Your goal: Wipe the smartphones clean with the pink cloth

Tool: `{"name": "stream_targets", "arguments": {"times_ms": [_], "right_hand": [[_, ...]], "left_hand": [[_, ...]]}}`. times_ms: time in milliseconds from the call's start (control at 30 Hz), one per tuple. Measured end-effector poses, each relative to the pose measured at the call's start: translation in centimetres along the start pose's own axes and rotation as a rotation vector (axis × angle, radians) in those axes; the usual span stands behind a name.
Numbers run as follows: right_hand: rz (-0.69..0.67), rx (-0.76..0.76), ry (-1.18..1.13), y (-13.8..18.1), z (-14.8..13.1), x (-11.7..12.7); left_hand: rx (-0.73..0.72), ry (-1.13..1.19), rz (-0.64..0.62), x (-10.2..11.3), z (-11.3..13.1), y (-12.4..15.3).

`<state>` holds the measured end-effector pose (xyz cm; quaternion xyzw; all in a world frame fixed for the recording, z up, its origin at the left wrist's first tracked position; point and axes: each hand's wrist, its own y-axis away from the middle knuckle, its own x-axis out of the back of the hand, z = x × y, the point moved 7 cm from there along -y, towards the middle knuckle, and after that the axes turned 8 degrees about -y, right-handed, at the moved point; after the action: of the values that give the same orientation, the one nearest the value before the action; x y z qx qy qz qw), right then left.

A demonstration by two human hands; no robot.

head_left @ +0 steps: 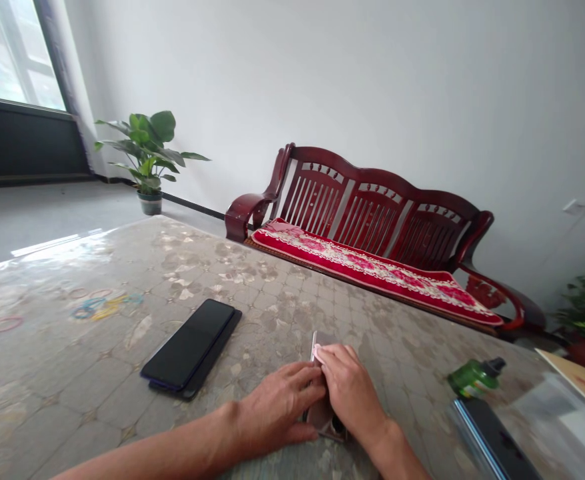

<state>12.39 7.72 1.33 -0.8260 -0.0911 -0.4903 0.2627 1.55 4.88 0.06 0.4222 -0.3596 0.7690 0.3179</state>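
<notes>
A pinkish metallic phone (326,339) lies on the patterned tablecloth in front of me, mostly covered by both hands. My left hand (283,400) grips its left side, fingers over the top and thumb low by the near end. Across the upper part bends my right hand (346,387), its fingers closed and pressed to the surface. A small pale bit shows at those fingertips, too little to name. To the left, a black phone (190,343) rests on a dark case or second phone (192,390).
Coloured rubber bands (105,307) lie on the left of the tablecloth (97,393). A green bottle (475,379), another phone (497,437) and clear plastic packaging (552,413) are on the right. A red wooden bench (367,213) and a potted plant (147,153) stand beyond.
</notes>
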Motion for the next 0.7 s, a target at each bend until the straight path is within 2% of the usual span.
{"name": "stream_targets", "arguments": {"times_ms": [100,367,600,700], "right_hand": [[-0.007,0.016,-0.015,0.6,-0.5,0.2],[0.062,-0.063,0.050,-2.0,1.8,0.1],[0.012,-0.039,0.027,0.6,0.6,0.4],[0.034,-0.036,0.025,0.6,1.3,0.6]], "left_hand": [[0.013,0.007,0.005,0.0,-0.1,-0.1],[0.015,0.020,0.003,0.3,0.0,0.1],[-0.004,0.020,-0.008,0.3,0.2,0.0],[0.016,-0.019,-0.018,-0.1,-0.1,0.1]]}}
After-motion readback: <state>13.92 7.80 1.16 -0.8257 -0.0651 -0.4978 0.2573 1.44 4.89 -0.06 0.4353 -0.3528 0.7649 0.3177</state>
